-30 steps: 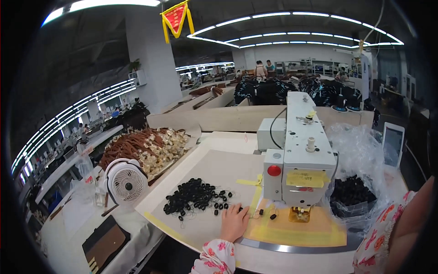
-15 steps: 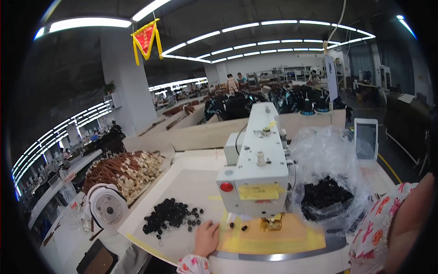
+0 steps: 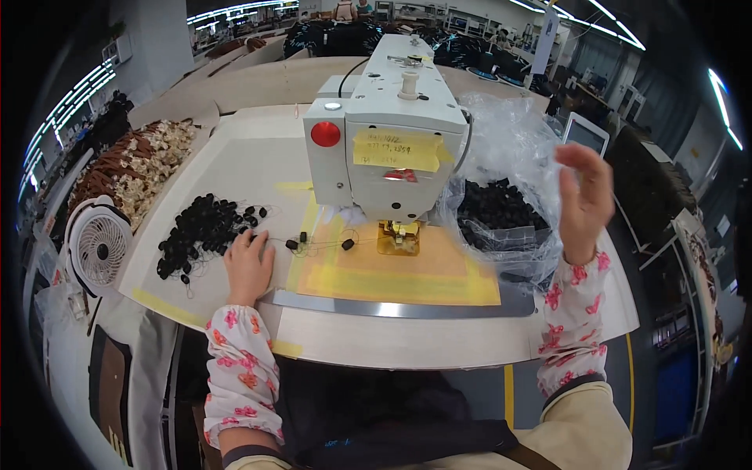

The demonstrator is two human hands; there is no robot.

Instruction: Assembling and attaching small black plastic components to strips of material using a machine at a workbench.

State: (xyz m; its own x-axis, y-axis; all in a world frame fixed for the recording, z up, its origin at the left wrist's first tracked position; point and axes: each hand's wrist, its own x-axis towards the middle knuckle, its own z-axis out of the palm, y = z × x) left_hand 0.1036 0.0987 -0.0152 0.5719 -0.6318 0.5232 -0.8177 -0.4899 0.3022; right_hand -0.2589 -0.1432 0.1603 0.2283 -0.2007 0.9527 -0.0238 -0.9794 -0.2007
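Black buttons (image 3: 202, 233) are heaped left of the machine (image 3: 392, 133); a few strung ones (image 3: 301, 238) lie beside the left hand (image 3: 249, 265), laid flat, fingers loosely together. The right hand (image 3: 583, 197) is raised, open, empty. Most seem unprocessed.

The sewing machine (image 3: 392, 133) stands at twelve o'clock on the table (image 3: 439, 345), with my left hand (image 3: 249, 265) flat on the table at its seven o'clock. A heap of small parts (image 3: 202, 231) touches that hand's fingertips at ten o'clock, and a fan (image 3: 100, 251) sits beyond it at nine. My right hand (image 3: 583, 200) is raised at three o'clock of the machine, before the plastic bag (image 3: 501, 207) of parts lying between them.
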